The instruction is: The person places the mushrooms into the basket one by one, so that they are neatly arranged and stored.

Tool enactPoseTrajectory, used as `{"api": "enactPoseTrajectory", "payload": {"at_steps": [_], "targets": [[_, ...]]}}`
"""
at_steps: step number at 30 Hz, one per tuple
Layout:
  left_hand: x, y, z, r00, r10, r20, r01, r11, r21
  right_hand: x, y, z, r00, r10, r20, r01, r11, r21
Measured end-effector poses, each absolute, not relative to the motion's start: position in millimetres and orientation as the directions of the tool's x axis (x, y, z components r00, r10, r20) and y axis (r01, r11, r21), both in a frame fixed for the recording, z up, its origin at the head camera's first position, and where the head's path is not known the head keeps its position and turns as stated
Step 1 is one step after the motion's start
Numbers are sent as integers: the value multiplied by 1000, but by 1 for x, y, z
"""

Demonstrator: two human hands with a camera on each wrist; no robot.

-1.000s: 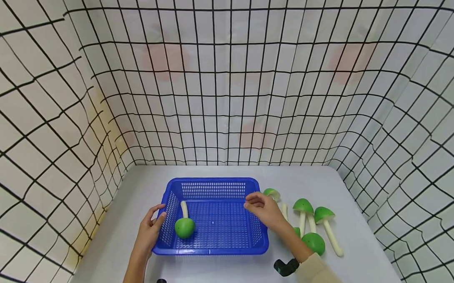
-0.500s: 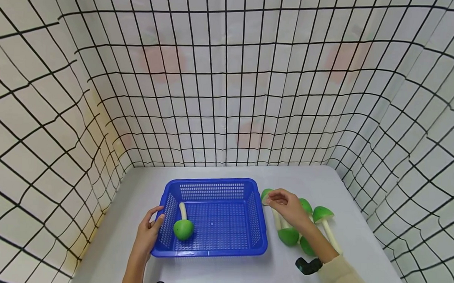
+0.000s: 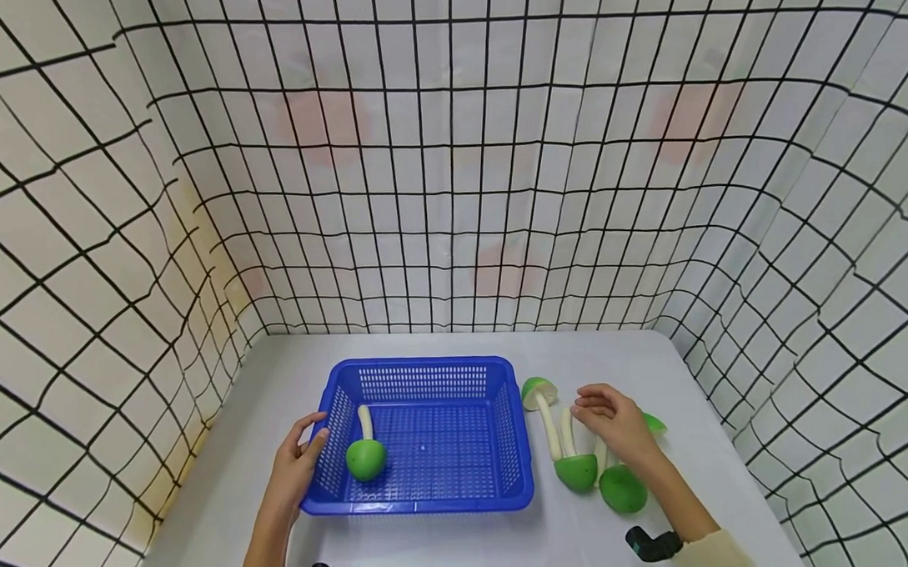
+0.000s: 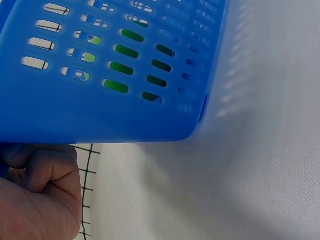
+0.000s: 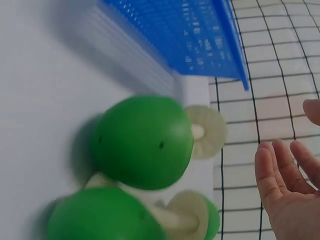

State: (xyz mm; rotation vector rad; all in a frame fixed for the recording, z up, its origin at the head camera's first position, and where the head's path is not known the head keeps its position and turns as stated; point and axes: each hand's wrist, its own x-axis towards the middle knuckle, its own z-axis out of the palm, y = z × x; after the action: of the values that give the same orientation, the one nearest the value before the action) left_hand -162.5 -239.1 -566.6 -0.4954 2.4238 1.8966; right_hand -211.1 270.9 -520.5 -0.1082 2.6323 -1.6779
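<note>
My left hand [image 3: 296,461] grips the left rim of a blue plastic basket [image 3: 416,507], its fingers curled at the edge in the left wrist view. One toy mushroom [image 3: 366,460] with a green cap and cream stem lies inside, near the basket's left wall. My right hand [image 3: 617,427] hovers over several similar mushrooms right of the basket, holding nothing, its fingers loosely bent. Beneath and around it are a mushroom with its cap toward the back [image 3: 539,392], another with its cap toward the front [image 3: 576,471], and a round green cap [image 3: 624,490]. The hand partly hides others.
A white table [image 3: 475,551] carries everything. Black wire mesh [image 3: 456,233] backed by white sheeting encloses it at the back and both sides. A black wrist device [image 3: 653,544] sits by the right sleeve [image 3: 722,564].
My right hand has moved right, from the basket's right edge to above the mushrooms, uncovering those beside the basket. The left hand keeps its grip and the basket has barely shifted.
</note>
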Motion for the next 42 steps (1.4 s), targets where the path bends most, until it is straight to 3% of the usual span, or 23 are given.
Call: {"api": "enactPoseTrajectory", "payload": {"at_steps": [11, 23, 42], "targets": [[-164, -241, -564, -948, -230, -221, -269, 200, 942, -198, 305, -532, -998, -54, 8, -36, 527, -849], [-164, -241, -565, -948, -230, -218, -264, 191, 946, -187, 339, -549, -998, 56, -8, 44, 672, -739], [-164, -240, -568, -951, -220, -217, -259, 180, 949, -171, 391, -589, -982, 159, -98, 183, 718, -672]]}}
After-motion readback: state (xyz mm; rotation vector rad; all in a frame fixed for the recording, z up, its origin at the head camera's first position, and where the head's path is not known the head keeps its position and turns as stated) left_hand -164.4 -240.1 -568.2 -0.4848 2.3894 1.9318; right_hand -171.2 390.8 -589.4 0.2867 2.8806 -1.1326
